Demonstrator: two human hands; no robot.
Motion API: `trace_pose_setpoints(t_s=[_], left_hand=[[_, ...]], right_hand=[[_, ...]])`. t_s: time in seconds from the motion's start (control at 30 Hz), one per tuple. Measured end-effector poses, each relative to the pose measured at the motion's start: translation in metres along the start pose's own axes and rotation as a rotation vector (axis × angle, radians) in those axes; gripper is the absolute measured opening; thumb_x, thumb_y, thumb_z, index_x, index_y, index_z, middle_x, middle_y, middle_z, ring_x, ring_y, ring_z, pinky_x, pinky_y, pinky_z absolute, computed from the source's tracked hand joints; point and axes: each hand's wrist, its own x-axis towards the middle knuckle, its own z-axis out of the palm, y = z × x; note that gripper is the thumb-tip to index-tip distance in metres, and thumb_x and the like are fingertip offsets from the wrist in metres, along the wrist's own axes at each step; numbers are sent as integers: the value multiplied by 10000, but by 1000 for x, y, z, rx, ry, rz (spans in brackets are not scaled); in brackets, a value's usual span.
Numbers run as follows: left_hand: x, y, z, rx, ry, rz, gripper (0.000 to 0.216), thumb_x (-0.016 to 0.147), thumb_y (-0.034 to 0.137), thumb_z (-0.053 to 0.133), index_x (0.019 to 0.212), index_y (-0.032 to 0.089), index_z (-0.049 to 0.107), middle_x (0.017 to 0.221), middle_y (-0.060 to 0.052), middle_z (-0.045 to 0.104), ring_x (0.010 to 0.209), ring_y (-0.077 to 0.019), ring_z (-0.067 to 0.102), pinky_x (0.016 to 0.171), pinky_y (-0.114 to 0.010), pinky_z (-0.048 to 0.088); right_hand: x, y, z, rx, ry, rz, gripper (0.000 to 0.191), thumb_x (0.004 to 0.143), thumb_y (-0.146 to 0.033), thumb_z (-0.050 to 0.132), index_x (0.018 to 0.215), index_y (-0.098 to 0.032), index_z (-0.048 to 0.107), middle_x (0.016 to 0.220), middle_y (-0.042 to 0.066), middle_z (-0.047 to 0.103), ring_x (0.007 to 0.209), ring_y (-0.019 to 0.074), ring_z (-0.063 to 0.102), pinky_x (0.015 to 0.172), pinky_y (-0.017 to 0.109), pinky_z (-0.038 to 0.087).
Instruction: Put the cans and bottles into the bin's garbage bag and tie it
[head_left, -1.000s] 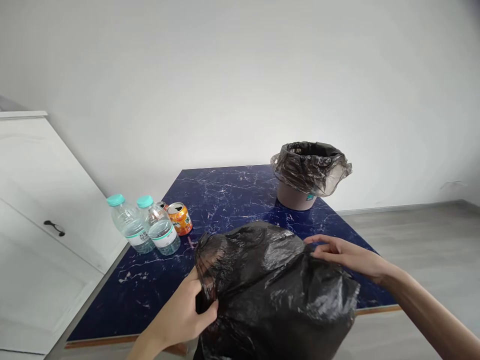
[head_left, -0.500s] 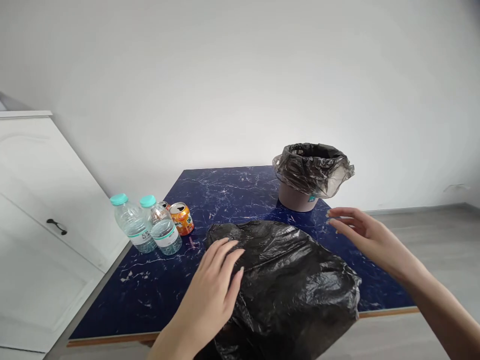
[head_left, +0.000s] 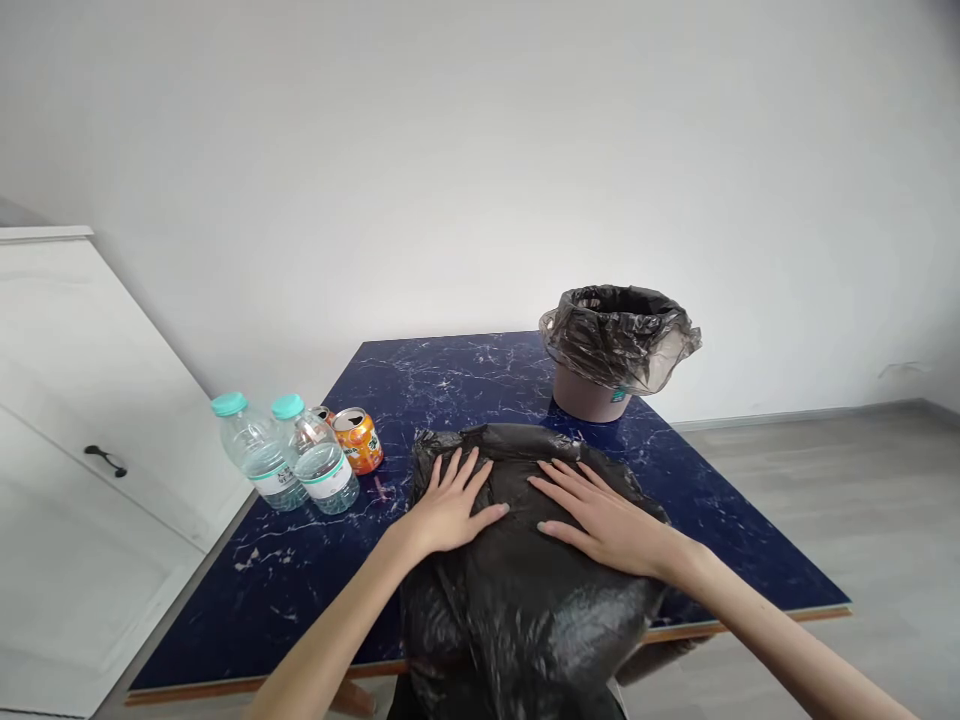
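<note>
A crumpled black plastic bag (head_left: 517,600) lies on the near part of the dark blue marbled table (head_left: 450,385) and hangs over its front edge. My left hand (head_left: 448,505) rests flat on the bag's upper left part, fingers spread. My right hand (head_left: 600,515) lies flat on the bag's upper right part, fingers stretched out toward the left. Both palms press down on the plastic and hold nothing.
A small bin (head_left: 619,350) lined with a dark plastic bag stands at the table's far right. Two water bottles (head_left: 289,455) with teal caps and two drink cans (head_left: 358,438) stand at the left edge. A white cabinet (head_left: 82,450) is to the left.
My left hand let go of the bag's edge and my right hand left it. The bag dropped flatter on the table, and both hands now lie open on top of it.
</note>
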Motion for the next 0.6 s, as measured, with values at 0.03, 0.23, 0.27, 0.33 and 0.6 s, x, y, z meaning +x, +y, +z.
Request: trace_pose_setpoints(t_s=[0.03,0.23,0.27,0.33,0.6], left_hand=[[6,-5,-5,14,9,5,907,1006,804,293,1712,243,191,1778,-108,-1,1638,-400,-55,1294,-668,43],[16,3,-22,78,106,30,728,1044,640,469,1604,175,463,1751,-156,253,1642,-406,80,1307,-651,3],[12,9,-21,78,127,62,672,1064,601,453,1591,186,481,1750,-133,273,1647,-378,87,1320,-623,2],[1,18,-16,62,148,139,626,1088,571,418,1607,223,455,1754,-83,280,1652,-333,100,1339,-586,47],[-85,9,-8,-11,290,291,430,1140,276,351,1503,345,570,1692,8,427,1621,-229,272,1346,-514,227]], right_hand=[[4,5,4,-12,6,11,725,1068,-700,360,1700,-366,239,1774,15,187,1644,300,128,1338,570,99],[18,20,30,-74,107,65,745,1080,-688,315,1703,-285,258,1787,77,105,1649,307,54,1330,575,104],[19,20,35,-83,129,74,735,1085,-678,308,1698,-273,281,1787,85,111,1649,309,52,1329,577,109],[21,20,43,-90,172,90,703,1096,-656,298,1684,-271,327,1784,89,138,1649,310,68,1326,584,127],[-32,-10,13,17,126,30,730,1091,-600,419,1718,-355,136,1791,14,14,1648,308,27,1331,577,137]])
